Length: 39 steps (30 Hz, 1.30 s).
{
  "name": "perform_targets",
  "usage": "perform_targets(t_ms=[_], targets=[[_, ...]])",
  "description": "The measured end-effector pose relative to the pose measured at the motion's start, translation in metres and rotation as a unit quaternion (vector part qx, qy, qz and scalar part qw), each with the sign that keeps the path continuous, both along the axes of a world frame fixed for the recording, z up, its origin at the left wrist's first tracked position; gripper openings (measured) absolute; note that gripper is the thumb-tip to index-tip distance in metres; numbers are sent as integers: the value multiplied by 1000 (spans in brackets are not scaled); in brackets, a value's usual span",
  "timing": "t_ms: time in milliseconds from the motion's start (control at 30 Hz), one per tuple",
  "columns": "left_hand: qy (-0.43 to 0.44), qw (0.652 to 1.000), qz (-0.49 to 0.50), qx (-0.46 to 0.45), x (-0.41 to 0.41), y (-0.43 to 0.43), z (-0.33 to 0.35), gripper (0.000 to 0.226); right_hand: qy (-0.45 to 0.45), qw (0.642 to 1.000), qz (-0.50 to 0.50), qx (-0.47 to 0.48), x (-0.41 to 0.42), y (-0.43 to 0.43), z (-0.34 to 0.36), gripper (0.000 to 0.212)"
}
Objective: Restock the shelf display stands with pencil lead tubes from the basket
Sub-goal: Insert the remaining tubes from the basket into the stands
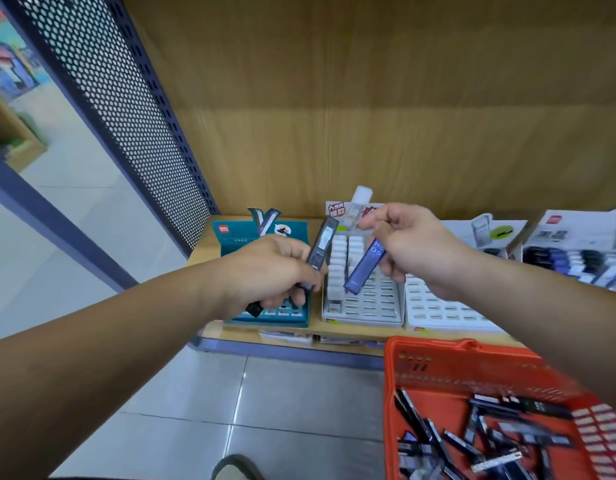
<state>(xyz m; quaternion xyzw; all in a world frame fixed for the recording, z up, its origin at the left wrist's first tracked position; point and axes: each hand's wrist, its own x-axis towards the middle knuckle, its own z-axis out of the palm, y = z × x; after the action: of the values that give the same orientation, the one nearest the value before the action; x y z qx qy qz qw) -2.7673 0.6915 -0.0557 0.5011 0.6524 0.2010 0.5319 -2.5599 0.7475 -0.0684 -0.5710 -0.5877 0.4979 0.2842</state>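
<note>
My left hand (268, 271) grips dark pencil lead tubes (321, 245), one sticking up above the teal display stand (265, 315); another dark end pokes out below the fist. My right hand (408, 245) pinches a blue lead tube (363, 268) by its top end, the tube hanging slanted over the white display stand (363, 306). That stand holds two columns of white-capped tubes on its left side, with many open slots beside them. A second white stand (445, 311) lies to its right. The orange basket (448, 367) at the lower right holds several loose dark tubes.
A wooden back panel rises behind the shelf. A perforated dark metal side panel (119, 109) bounds the shelf on the left. More stationery displays (576, 258) stand at the far right. Grey tiled floor lies below, with a shoe tip (235, 467) at the bottom edge.
</note>
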Motion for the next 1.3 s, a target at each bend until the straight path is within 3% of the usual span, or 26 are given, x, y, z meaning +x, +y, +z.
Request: perform_targets(t_ms=[100,267,400,600,667,733,833,900,1000,1100,1300], targets=[[28,999,-31,25,35,-6,8,8,-5,999,-40,-35,23,-9,7,32],[69,991,-90,72,100,-13,5,24,132,981,-84,-117,63,-31,15,24],[89,980,-144,103,147,-4,6,24,123,978,-117,-120,101,-35,13,58],[54,984,-144,93,195,14,-2,14,93,978,-130,-134,148,-22,-4,39],[5,995,-76,60,200,27,-3,13,108,974,-141,-140,165,-20,-6,41],[-92,995,11,41,203,39,-1,26,134,969,-139,-155,180,-25,-1,39],[-241,967,76,19,208,45,4,29,171,962,-124,-173,187,-38,8,33],[-292,953,76,5,211,45,4,30,171,962,-111,-182,181,-50,14,24],[-326,942,77,0,215,44,1,33,151,968,-94,-177,178,-63,16,21],[-366,928,72,1,217,43,1,33,131,973,-44,-187,175,-71,28,39],[-326,945,-3,34,216,47,0,26,96,978,-42,-180,168,-77,39,29]])
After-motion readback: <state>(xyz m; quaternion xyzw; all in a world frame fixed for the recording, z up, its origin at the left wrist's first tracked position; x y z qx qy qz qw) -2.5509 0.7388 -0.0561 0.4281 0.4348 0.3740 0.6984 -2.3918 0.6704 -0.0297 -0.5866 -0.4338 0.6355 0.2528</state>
